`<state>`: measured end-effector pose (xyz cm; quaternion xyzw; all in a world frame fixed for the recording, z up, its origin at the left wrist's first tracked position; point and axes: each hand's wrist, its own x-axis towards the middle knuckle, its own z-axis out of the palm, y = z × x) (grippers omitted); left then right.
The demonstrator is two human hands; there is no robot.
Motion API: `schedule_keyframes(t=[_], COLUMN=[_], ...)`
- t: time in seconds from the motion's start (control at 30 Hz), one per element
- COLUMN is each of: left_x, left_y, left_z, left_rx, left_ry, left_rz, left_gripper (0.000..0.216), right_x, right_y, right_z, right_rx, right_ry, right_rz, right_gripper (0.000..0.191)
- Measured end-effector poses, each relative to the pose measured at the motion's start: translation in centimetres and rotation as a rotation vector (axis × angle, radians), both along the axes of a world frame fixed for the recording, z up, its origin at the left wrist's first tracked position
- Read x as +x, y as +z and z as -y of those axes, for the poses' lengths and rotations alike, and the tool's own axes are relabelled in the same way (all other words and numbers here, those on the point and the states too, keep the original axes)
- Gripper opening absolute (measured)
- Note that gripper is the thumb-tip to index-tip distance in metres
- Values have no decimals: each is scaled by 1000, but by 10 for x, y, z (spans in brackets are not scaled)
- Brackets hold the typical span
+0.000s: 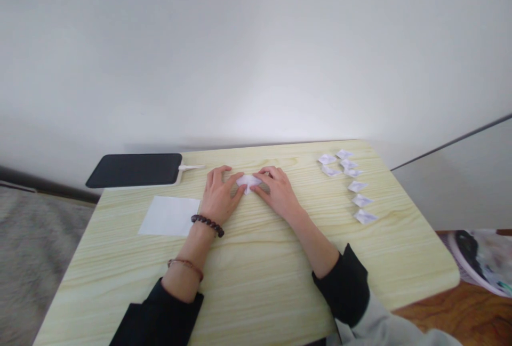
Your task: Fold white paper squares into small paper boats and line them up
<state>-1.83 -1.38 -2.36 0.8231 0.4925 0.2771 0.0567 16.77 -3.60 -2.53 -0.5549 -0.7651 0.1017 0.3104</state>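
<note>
A small folded white paper (248, 181) lies at the middle of the table between my two hands. My left hand (221, 194) pinches its left side between thumb and index finger. On its right side, my right hand (277, 191) does the same. The paper has pointed ends and a small tip toward me; its outer corners are partly hidden by my fingers. Left of my left wrist, a flat white sheet of paper (170, 216) rests on the table. Several folded paper boats (362, 200) stand in a loose group at the right.
A black-topped tablet-like device (136, 170) with a white cable plug (192, 167) sits at the table's back left. The pale wood table (256, 271) meets a white wall (256, 58) behind. A bin with a bag (480, 260) stands on the floor at right.
</note>
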Motion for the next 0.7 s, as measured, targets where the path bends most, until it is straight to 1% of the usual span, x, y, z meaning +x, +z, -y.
schedule_keyframes(t=[0.17, 0.4, 0.47, 0.6, 0.7], left_x=[1, 1, 0, 0, 0], left_y=[3, 3, 2, 1, 2], left_z=[0, 0, 0, -1, -1], left_rx=[-22, -18, -7, -30, -78], left_ry=[-10, -40, -50, -51, -48], left_rz=[18, 27, 39, 55, 80], left_gripper=[28, 33, 28, 23, 22], right_x=[-1, -3, -2, -2, -4], right_y=[0, 0, 0, 0, 1], right_z=[0, -1, -1, -3, -6], right_rx=[22, 55, 45, -3, -46], right_ry=[25, 60, 65, 42, 3], right_rz=[-33, -96, -131, -184, -187], right_gripper=[28, 17, 17, 23, 19])
